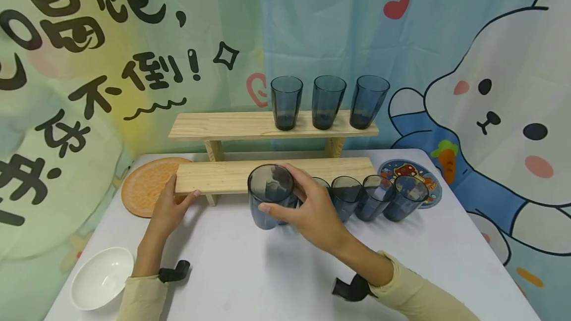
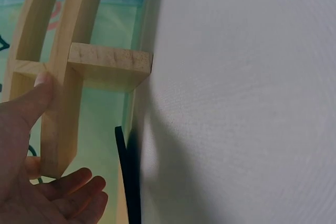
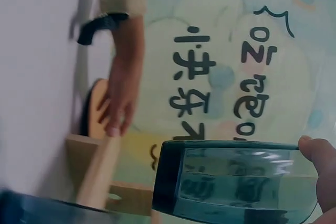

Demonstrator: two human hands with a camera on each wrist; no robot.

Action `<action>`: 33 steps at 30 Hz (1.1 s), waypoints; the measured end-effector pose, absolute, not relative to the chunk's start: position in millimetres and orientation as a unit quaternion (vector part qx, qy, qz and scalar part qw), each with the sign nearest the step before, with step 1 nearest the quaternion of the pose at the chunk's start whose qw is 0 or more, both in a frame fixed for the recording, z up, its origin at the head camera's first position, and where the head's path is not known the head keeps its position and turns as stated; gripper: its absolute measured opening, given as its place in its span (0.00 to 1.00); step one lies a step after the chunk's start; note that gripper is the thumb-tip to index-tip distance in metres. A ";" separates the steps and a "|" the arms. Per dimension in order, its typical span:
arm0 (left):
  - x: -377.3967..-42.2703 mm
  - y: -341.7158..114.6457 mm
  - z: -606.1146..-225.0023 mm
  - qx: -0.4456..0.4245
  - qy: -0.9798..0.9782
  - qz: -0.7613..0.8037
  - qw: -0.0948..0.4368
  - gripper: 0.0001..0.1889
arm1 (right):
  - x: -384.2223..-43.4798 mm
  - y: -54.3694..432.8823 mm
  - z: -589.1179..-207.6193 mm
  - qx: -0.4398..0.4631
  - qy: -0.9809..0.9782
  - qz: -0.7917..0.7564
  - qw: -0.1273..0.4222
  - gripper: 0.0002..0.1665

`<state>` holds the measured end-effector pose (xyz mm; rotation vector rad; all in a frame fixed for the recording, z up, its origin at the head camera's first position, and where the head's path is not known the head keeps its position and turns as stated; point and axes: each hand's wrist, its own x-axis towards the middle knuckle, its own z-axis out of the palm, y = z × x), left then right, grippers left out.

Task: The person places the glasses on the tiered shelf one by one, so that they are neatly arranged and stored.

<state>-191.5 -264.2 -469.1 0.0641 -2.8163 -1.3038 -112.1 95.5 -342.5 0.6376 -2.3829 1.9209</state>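
My right hand (image 1: 318, 212) holds a blue-tinted drinking glass (image 1: 263, 207) near its rim, with thumb and fingers on either side. The glass is upright in front of the lower board (image 1: 218, 175) of a two-step wooden shelf; the right wrist view shows it sideways, dark base away from the thumb. At the left end of that board, my left hand (image 1: 169, 207) grips the wood, its thumb (image 2: 42, 85) against one face, other fingers around the end. Three matching glasses (image 1: 328, 103) stand on the upper board (image 1: 232, 125). My right hand partly hides the row on the table.
Several similar glasses (image 1: 403, 199) stand on the white table (image 1: 232, 271), in front of the lower board's right half. A round orange-brown board (image 1: 144, 187) lies left of the shelf, a patterned blue plate (image 1: 434, 189) right. A white bowl (image 1: 102, 279) sits front left.
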 end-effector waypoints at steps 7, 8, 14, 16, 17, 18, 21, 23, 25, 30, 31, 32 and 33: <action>-190.1 -264.1 -468.4 0.022 -0.901 -0.432 0.021 0.51 | -152.5 80.8 -297.6 0.210 -0.763 0.611 0.034 0.48; -190.4 -264.3 -468.6 0.021 -0.900 -0.434 0.021 0.51 | -159.2 78.3 -293.3 0.212 -0.766 0.606 0.041 0.47; -191.3 -265.3 -469.9 0.020 -0.901 -0.432 0.023 0.52 | -196.9 60.8 -276.9 0.210 -0.772 0.595 0.075 0.48; -191.6 -265.8 -470.6 0.018 -0.902 -0.430 0.026 0.51 | -208.9 54.8 -275.0 0.202 -0.773 0.595 0.084 0.48; -191.4 -265.9 -470.6 0.017 -0.902 -0.430 0.027 0.51 | -214.6 51.9 -274.5 0.196 -0.776 0.594 0.089 0.48; -191.3 -266.1 -470.8 0.016 -0.903 -0.429 0.026 0.51 | -220.3 49.0 -274.1 0.190 -0.779 0.590 0.094 0.48; -191.0 -266.1 -470.1 0.015 -0.903 -0.429 0.024 0.51 | -237.2 41.4 -273.9 0.173 -0.791 0.576 0.110 0.48; -190.4 -265.8 -469.4 0.018 -0.904 -0.427 0.021 0.52 | -247.3 36.7 -274.1 0.158 -0.801 0.565 0.117 0.50; -190.1 -265.6 -469.2 0.021 -0.904 -0.426 0.018 0.52 | -257.0 32.2 -274.8 0.150 -0.807 0.557 0.127 0.49; -190.5 -264.8 -469.7 0.023 -0.905 -0.424 0.019 0.51 | -279.4 20.6 -277.1 0.143 -0.811 0.549 0.146 0.43; -190.7 -264.9 -470.0 0.023 -0.905 -0.424 0.021 0.51 | -283.2 18.2 -277.5 0.143 -0.812 0.547 0.147 0.43; -190.9 -264.9 -470.2 0.022 -0.905 -0.424 0.021 0.51 | -286.3 16.1 -278.1 0.142 -0.812 0.546 0.149 0.43; -191.1 -264.9 -470.4 0.022 -0.905 -0.424 0.021 0.51 | -289.5 14.1 -278.7 0.141 -0.812 0.546 0.151 0.43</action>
